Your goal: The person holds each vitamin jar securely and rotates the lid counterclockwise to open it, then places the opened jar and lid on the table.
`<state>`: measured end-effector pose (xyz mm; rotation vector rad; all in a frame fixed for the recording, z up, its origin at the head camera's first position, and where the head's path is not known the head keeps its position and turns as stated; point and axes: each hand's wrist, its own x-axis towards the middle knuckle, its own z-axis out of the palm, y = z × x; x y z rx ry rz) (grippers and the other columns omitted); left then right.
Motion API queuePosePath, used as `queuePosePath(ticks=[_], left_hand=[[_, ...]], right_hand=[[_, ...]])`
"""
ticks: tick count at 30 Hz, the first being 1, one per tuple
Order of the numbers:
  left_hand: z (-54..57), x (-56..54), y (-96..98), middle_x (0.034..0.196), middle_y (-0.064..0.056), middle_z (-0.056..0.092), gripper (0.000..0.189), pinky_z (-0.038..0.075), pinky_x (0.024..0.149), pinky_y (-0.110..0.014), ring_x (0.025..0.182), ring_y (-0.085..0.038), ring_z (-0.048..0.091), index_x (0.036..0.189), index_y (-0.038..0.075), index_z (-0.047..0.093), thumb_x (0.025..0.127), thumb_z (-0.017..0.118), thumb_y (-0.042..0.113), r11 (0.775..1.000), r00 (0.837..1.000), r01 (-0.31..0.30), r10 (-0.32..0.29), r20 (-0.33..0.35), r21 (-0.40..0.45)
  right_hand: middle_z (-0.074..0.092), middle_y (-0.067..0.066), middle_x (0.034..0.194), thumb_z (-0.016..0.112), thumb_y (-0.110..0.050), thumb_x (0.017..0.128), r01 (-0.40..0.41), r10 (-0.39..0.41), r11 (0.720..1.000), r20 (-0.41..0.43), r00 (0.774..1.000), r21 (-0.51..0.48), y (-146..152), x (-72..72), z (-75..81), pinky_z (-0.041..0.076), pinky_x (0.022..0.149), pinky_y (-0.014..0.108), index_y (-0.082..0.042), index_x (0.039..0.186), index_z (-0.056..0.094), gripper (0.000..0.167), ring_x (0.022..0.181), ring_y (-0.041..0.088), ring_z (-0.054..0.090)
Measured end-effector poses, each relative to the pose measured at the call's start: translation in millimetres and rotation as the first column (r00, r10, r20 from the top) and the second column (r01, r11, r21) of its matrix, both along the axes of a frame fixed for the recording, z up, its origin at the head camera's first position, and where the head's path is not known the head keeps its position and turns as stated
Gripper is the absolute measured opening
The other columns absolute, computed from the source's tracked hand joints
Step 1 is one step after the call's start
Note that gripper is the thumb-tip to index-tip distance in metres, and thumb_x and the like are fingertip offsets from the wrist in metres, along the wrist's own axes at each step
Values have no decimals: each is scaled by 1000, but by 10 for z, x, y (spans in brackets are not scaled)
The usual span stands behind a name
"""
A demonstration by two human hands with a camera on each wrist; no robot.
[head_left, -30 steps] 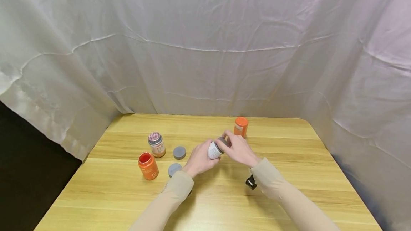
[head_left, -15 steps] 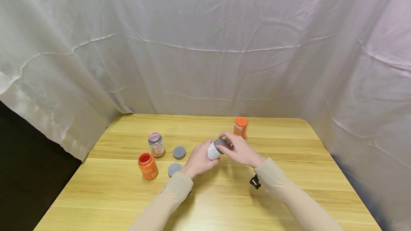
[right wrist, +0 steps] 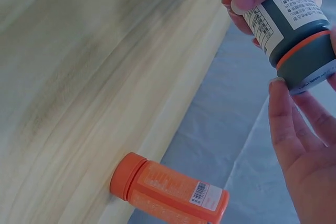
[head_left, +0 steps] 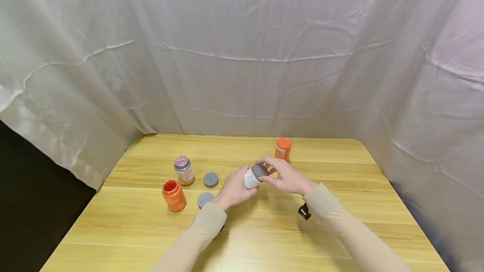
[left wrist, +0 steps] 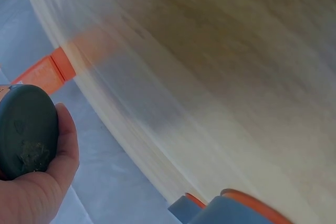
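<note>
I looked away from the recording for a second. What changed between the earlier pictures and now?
The right hand turned on the grey cap of the white bottle: its fingers swung round and the wrist and forearm shifted to the right. The left hand kept its grip on the bottle. The orange bottles, the small jar and the two loose grey lids stayed put.

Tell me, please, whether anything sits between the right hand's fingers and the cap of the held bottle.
Nothing visible does. The right hand has its fingertips directly on the grey cap, while the left hand grips the bottle body above the table.
</note>
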<state>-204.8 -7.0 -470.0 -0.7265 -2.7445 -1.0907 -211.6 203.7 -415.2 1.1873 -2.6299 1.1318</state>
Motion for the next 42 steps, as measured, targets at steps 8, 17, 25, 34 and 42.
queuePosePath(ticks=[8, 17, 25, 34, 42], left_hand=[[4, 10, 1, 101, -2, 70, 48, 51, 71, -26, 84, -13, 64, 122, 11, 57, 81, 79, 23, 1000, 1000, 0, 0, 6, 9], [5, 5, 6, 100, -2, 69, 47, 51, 71, -26, 83, -12, 63, 121, 11, 57, 81, 79, 22, 1000, 1000, 2, -2, 3, 5], [24, 5, 16, 100, -2, 69, 46, 51, 70, -25, 82, -12, 64, 122, 10, 57, 83, 77, 22, 1000, 1000, 10, -10, 10, 4], [34, 0, 44, 103, -3, 69, 50, 51, 73, -27, 85, -14, 65, 125, 10, 56, 83, 78, 23, 1000, 1000, 13, -13, 11, -10], [33, -5, 55, 105, -4, 70, 50, 52, 74, -26, 88, -14, 66, 127, 10, 55, 84, 78, 22, 1000, 1000, 25, -25, 16, -16]], right_hand=[[65, 9, 127, 74, 0, 88, -44, 44, 999, 24, 999, -16, 13, -11, 1, 57, 92, 44, -7, 127, 58, 43, 113, 23, 64], [66, 8, 124, 74, -4, 89, -36, 37, 999, 24, 999, -38, -4, 2, 1, 57, 92, 45, -7, 125, 59, 39, 112, 23, 64], [67, 9, 125, 70, -17, 95, 46, -44, 996, 33, 999, -80, -54, 7, -5, 58, 90, 38, -9, 130, 57, 38, 108, 24, 67], [69, 14, 119, 64, -23, 99, 189, -185, 977, 45, 982, -104, -139, 15, -2, 58, 86, 36, -9, 135, 53, 41, 103, 23, 68], [71, 13, 111, 58, -36, 101, 331, -326, 943, 114, 938, -25, -188, 18, 6, 57, 73, 30, -11, 131, 57, 39, 90, 20, 70]])
